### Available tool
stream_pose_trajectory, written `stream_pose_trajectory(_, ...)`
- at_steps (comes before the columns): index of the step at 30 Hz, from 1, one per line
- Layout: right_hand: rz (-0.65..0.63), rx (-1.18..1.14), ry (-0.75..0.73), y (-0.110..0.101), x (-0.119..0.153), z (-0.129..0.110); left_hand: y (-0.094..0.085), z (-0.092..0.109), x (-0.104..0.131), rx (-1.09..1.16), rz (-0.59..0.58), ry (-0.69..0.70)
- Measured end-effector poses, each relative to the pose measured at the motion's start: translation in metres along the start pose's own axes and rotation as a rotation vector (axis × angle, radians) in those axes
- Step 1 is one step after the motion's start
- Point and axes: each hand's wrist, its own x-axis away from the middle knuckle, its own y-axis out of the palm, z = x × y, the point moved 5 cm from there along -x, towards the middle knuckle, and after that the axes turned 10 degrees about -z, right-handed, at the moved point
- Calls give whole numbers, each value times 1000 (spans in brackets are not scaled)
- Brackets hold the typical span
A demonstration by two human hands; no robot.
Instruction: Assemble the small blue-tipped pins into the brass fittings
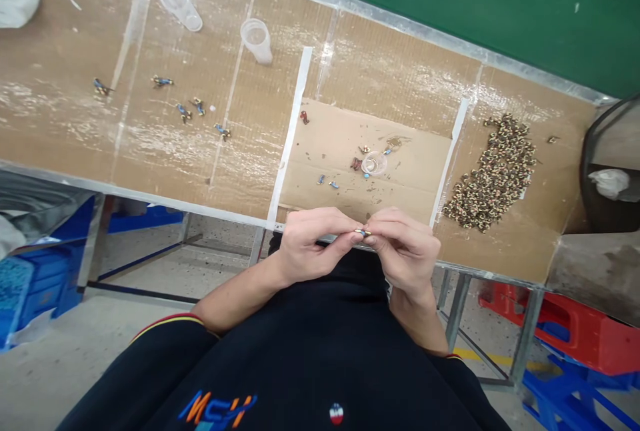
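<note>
My left hand [320, 244] and my right hand [403, 247] meet at the table's front edge, fingertips pinched together. Between them is a small blue and gold-coloured piece [363, 233], partly covered by the fingers. Just beyond, on a cardboard sheet [320, 144], stands a small clear cup [374, 163]. Around the cup lie a dark red piece [356, 163], a blue piece [334, 184], another blue piece [321, 179] and a few brownish bits. A second red piece [305, 117] lies near the sheet's left side.
A big heap of small brass-and-dark pieces [495, 174] spreads over the right of the table. Several blue-and-gold pieces [184, 113] lie scattered at left, below two clear plastic cups [257, 41] [181, 7]. White tape strips [293, 131] border the sheet. Red stool [580, 331] stands lower right.
</note>
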Motion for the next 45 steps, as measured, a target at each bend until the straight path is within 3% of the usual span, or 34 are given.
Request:
stream_pose_trajectory(11,-128,182,61,-7,-4,-12,2,-5,6,42,-10,-76)
stream_pose_trajectory(18,-123,193,60,8,-9,-2,-6,-14,11,6,27,-159)
stream_pose_trajectory(21,-62,191,96,10,-9,10,-43,-33,16,-109,164,-231)
stream_pose_trajectory(24,33,217,127,-1,-6,19,-110,-59,26,-313,424,-369)
stream_pose_trajectory(25,61,232,131,-6,-5,20,-132,-68,27,-382,446,-415)
stream_pose_trajectory(28,80,285,105,-17,-6,17,-186,-91,25,-570,363,-598)
stream_pose_trajectory(30,91,318,78,-23,-7,13,-212,-93,21,-718,364,-640)
stream_pose_trajectory(32,163,350,68,-32,-9,12,-226,-86,21,-817,431,-609)
stream_pose_trajectory(34,278,387,60,-43,-12,15,-224,-74,24,-830,508,-502)
stream_pose_trajectory(37,372,463,55,-55,-20,26,-191,-60,31,-756,484,-358)
stream_pose_trajectory(40,318,562,105,-62,-34,41,-134,-54,33,-644,282,-309)
stream_pose_trajectory(42,250,602,139,-64,-42,50,-94,-51,29,-565,72,-264)
stream_pose_trajectory(45,150,624,168,-64,-49,58,-58,-49,18,-496,-108,-237)
